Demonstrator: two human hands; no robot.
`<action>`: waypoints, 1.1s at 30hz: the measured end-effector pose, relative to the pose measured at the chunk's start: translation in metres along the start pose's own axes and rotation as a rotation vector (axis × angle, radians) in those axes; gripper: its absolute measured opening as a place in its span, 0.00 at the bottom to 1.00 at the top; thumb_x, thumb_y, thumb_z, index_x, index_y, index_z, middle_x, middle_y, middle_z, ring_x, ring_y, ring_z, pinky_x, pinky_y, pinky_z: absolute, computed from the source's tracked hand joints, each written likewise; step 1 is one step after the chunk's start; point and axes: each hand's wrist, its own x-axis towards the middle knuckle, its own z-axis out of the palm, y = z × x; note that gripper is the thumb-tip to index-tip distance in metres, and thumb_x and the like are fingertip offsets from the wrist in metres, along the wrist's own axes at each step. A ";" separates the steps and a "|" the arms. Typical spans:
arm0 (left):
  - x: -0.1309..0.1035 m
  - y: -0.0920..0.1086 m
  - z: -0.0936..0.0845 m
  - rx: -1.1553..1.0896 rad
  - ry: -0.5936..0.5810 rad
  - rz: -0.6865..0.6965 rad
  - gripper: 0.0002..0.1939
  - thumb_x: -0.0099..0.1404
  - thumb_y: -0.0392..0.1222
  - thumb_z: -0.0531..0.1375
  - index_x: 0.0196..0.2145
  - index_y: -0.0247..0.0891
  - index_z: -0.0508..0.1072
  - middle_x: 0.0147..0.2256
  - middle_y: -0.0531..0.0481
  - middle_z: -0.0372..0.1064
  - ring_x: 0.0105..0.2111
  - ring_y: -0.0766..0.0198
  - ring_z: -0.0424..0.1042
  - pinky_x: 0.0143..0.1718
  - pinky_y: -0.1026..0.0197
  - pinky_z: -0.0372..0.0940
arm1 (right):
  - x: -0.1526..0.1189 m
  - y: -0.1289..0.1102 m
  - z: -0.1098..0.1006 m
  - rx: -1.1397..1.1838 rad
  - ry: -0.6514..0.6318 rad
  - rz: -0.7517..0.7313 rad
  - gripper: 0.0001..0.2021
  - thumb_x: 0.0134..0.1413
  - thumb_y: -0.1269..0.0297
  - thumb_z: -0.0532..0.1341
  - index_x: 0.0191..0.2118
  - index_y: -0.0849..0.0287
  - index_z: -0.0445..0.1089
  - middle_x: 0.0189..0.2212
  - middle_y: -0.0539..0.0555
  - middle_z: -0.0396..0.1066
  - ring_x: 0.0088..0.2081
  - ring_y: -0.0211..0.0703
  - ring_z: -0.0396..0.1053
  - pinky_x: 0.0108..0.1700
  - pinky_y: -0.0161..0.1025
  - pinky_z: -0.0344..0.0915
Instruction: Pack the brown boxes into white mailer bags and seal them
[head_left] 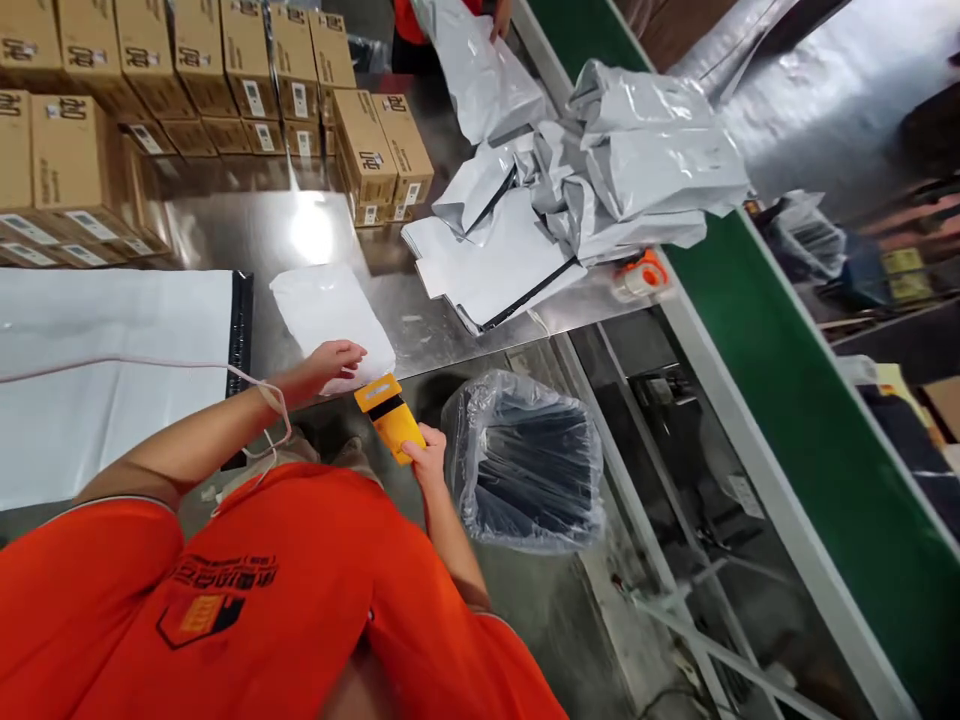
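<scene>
In my right hand (426,455) is a small flat yellow packet with a black band (390,418). My fingers and thumb close round its lower end, and it is held tilted just off the table's near edge. My left hand (337,365) is over the near edge of a white plastic parcel (330,305), its fingers loosely stretched out. Whether that hand presses on the parcel is hard to tell. A pale cord (277,400) crosses my left forearm. Left of the parcel lies a large white mailing bag with a black edge strip (112,300).
Stacked brown cartons (75,170) line the back of the metal table (262,220). White mailing bags (510,250) pile up at its right, beside an orange tape dispenser (641,273). Below stands a lined bin (525,465). A green conveyor belt (795,420) runs along the right. Another person's hand (501,18) shows at the back.
</scene>
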 end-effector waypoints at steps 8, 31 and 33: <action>-0.001 0.020 -0.028 0.032 0.027 0.331 0.24 0.55 0.54 0.77 0.43 0.35 0.87 0.42 0.41 0.83 0.47 0.53 0.80 0.54 0.51 0.75 | 0.001 -0.019 -0.025 -0.976 0.062 -0.988 0.16 0.78 0.62 0.59 0.35 0.54 0.78 0.31 0.56 0.80 0.35 0.42 0.78 0.48 0.40 0.76; -0.024 0.047 -0.029 0.325 -0.542 0.237 0.20 0.39 0.55 0.84 0.22 0.45 0.82 0.23 0.46 0.75 0.28 0.53 0.76 0.34 0.55 0.73 | -0.005 -0.039 -0.013 -0.737 -0.253 -1.020 0.12 0.79 0.67 0.62 0.39 0.54 0.79 0.37 0.55 0.83 0.40 0.41 0.80 0.53 0.40 0.76; -0.020 0.036 -0.033 0.313 -0.507 0.155 0.19 0.37 0.53 0.83 0.20 0.46 0.80 0.22 0.48 0.75 0.26 0.55 0.75 0.31 0.57 0.72 | -0.009 -0.038 -0.011 -0.775 -0.251 -1.044 0.13 0.79 0.68 0.60 0.39 0.54 0.79 0.38 0.55 0.83 0.40 0.40 0.79 0.53 0.40 0.75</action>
